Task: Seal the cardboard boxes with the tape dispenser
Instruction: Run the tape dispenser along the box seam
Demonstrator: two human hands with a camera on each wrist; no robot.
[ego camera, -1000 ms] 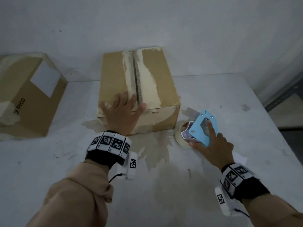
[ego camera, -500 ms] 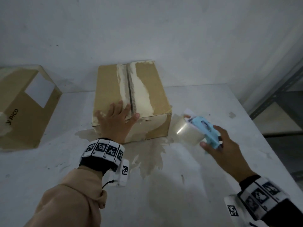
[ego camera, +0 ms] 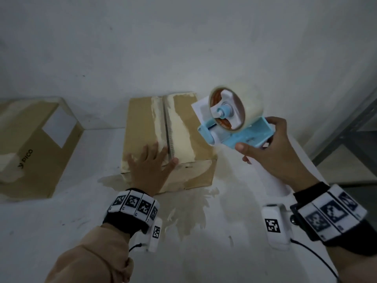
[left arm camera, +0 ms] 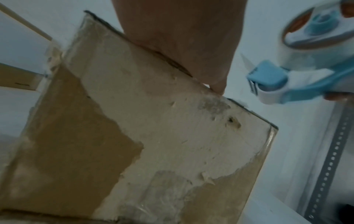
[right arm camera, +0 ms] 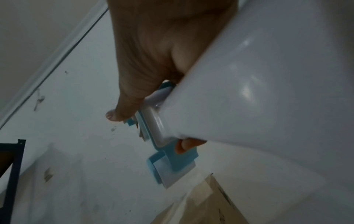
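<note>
While left hand (ego camera: pixel 150 168) lies spread flat on cardboard box (ego camera: pixel 183 127), right hand (ego camera: pixel 273 156) grips raised tape dispenser (ego camera: pixel 234 123).

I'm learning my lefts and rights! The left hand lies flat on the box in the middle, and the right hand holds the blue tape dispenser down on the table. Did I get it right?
Nearly. The right hand holds the blue tape dispenser up in the air, not on the table; the head view shows it. The left hand does lie flat on the middle box.
</note>
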